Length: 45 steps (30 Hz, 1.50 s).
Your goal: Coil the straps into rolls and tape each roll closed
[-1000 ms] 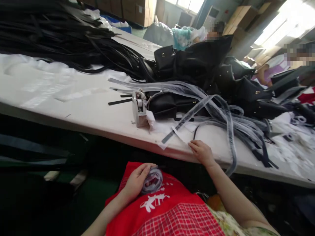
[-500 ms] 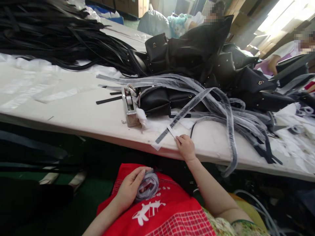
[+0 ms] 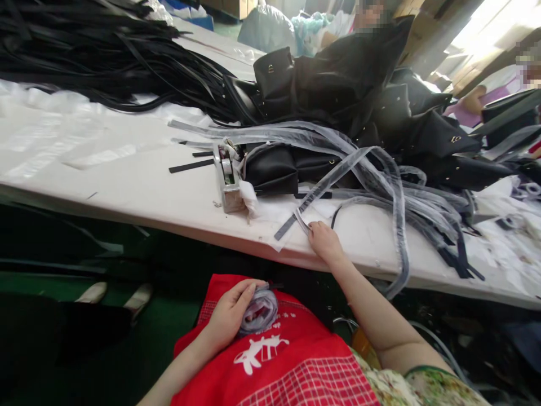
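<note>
The person's right arm reaches forward from the lap to the near edge of the white table [image 3: 127,186], forearm bare, wrist low and palm down. The right hand [image 3: 325,243] lies to the right of the tape dispenser [image 3: 228,179] and nearer the table edge. Its fingers are drawn together, and the tips pinch the loose clear flap of a plastic-sleeved strap [image 3: 287,224].

That strap lies flat on the table. It runs from just right of the dispenser, past the fingertips, and slants away toward the heap of black handbags [image 3: 338,84] behind the dispenser.

The left hand [image 3: 230,316] rests on the red apron [image 3: 296,361], below the dispenser and off the table. Its fingers are curled around a coiled bundle [image 3: 261,309] of clear-wrapped strap, held against the lap.

A pile of loose black straps [image 3: 105,56] lies far left of the dispenser.
</note>
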Available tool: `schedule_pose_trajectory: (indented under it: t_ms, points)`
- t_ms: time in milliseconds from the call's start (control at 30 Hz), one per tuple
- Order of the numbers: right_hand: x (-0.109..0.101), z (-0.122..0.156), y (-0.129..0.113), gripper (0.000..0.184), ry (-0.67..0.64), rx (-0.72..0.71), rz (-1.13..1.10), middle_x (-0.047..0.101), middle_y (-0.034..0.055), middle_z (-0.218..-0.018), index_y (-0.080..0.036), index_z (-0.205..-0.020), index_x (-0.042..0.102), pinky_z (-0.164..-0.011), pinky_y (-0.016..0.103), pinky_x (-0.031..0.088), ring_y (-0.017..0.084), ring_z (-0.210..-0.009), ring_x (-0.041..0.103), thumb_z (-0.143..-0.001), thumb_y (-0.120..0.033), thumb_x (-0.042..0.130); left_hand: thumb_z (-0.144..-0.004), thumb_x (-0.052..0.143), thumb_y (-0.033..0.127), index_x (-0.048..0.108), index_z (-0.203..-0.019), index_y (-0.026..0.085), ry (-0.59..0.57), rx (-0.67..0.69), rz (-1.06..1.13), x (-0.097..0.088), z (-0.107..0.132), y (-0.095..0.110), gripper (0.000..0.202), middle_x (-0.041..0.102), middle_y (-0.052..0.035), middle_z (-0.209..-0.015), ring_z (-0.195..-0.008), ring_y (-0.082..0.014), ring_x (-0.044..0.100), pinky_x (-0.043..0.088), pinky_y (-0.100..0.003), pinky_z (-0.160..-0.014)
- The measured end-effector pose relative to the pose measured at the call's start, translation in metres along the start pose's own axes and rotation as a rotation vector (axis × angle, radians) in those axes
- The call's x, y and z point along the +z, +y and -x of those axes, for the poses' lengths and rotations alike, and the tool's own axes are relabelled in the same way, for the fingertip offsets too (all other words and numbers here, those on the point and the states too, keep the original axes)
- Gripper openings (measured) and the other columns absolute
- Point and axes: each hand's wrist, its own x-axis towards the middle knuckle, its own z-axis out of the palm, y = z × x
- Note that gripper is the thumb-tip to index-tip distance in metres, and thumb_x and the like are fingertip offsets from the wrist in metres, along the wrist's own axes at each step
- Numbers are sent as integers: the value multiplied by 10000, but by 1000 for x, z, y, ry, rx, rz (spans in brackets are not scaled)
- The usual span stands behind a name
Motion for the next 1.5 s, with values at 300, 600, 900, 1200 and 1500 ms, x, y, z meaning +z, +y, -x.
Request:
schedule_pose_trajectory:
  t_ms: [300, 600, 900, 1200, 1500]
  points:
    - [-17, -9, 26, 327, 22, 265, 21, 700, 145, -968, -137, -1100, 635, -723, 302, 396, 239, -862, 631, -975, -269, 363, -859, 534, 531, 699, -1041, 181, -15, 34, 42, -2, 4, 5, 427, 737, -72, -1033, -921, -227, 677, 536, -303, -781]
    - [-49, -6, 51, 466, 355, 296, -213, 657, 123, -851, -151, -998, 677, -682, 324, 381, 231, -774, 567, -988, -385, 275, -882, 523, 513, 696, -1052, 174, -25, 54, 36, 0, 4, 6, 417, 734, -80, -1048, -969, -240, 673, 515, -349, -891]
    - [-99, 110, -64, 343, -70, -632, -355, 613, 2, -603, -201, -699, 644, -563, 264, 327, 120, -547, 505, -911, -453, 547, -907, 487, 467, 692, -1047, 151, -48, 4, 150, 4, 3, 8, 401, 732, -76, -1025, -946, -215, 665, 503, -345, -900]
    - [-88, 131, -100, 289, 249, -989, 70, 548, 11, -576, -206, -658, 572, -575, 345, 225, 156, -578, 426, -939, -191, 505, -916, 483, 445, 685, -1046, 154, -28, 56, 68, 7, 6, 12, 377, 724, -71, -1035, -972, -218, 658, 501, -346, -900]
    - [-75, 132, -104, 274, 236, -1075, 37, 540, 3, -584, -206, -680, 566, -584, 347, 227, 149, -590, 425, -944, -181, 500, -933, 444, 415, 696, -1040, 173, 8, 84, -57, 1, 4, 11, 366, 728, -68, -1034, -997, -219, 658, 498, -344, -913]
